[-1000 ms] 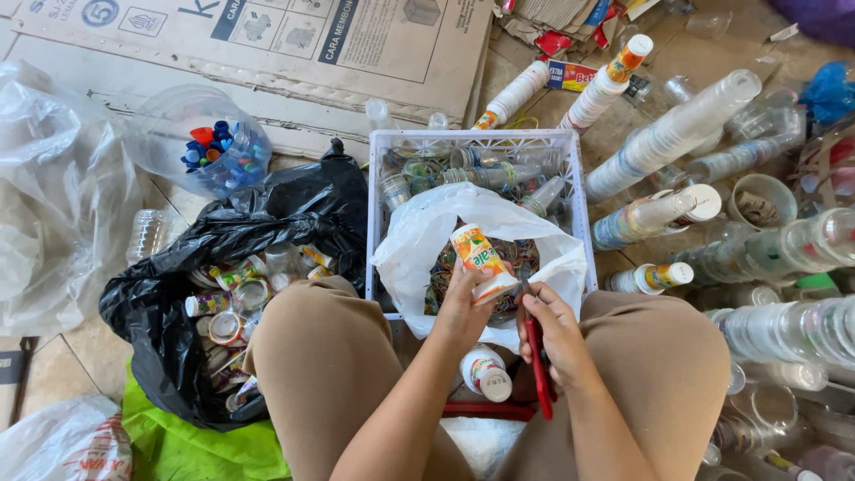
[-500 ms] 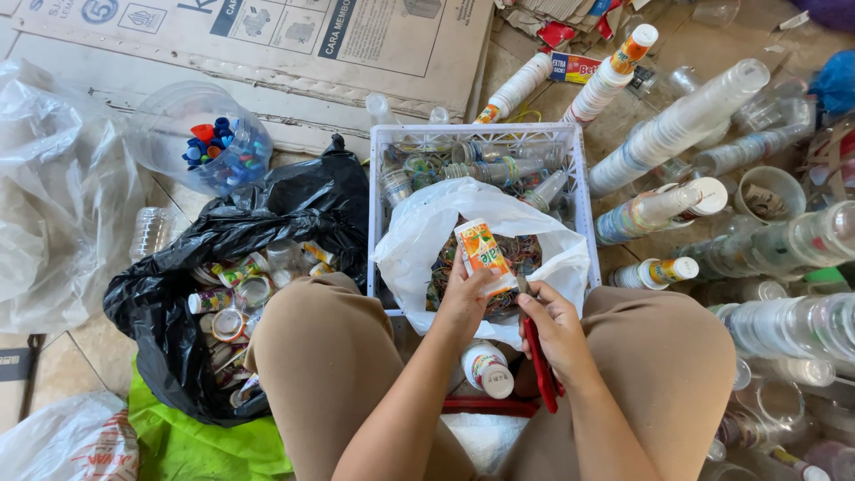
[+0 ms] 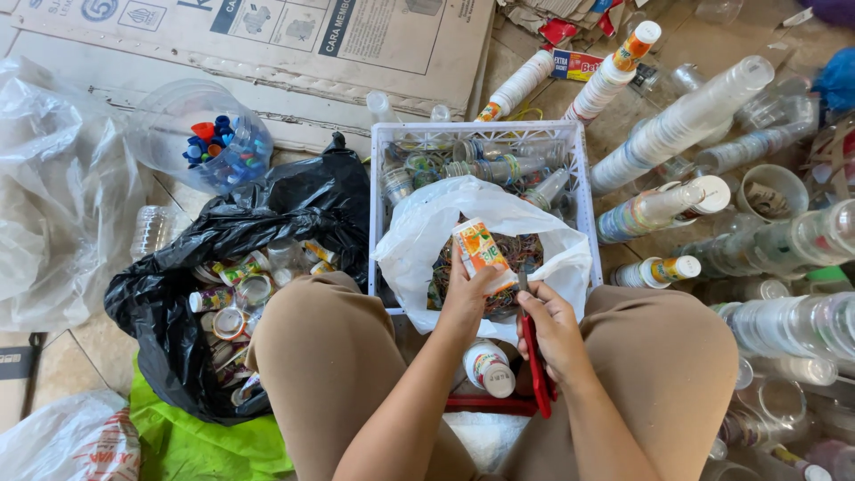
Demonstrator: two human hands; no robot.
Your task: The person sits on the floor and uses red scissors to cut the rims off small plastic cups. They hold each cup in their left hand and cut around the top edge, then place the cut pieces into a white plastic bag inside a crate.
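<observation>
My left hand point(image 3: 465, 298) is curled around the lower end of a small orange-and-white drink bottle point(image 3: 481, 251), fingers wrapped and thumb pressed against its label, holding it tilted with the top leaning toward eleven o'clock. My right hand point(image 3: 554, 328) is closed in a fist around a red-handled cutter point(image 3: 537, 367); its handle runs down toward six o'clock past my wrist, and its tip at twelve o'clock seems to touch the bottle's lower edge, though the blade is too small to see clearly. The bottle sits just above both hands, over the mouth of a white plastic bag point(image 3: 419, 245) filled with tangled strips. That bag rests in a white crate point(image 3: 583, 191) at twelve o'clock from my knees. Another small bottle point(image 3: 488, 367) lies between my thighs, at six o'clock from the hands. A black bag point(image 3: 169, 312) of cups lies at nine o'clock.
</observation>
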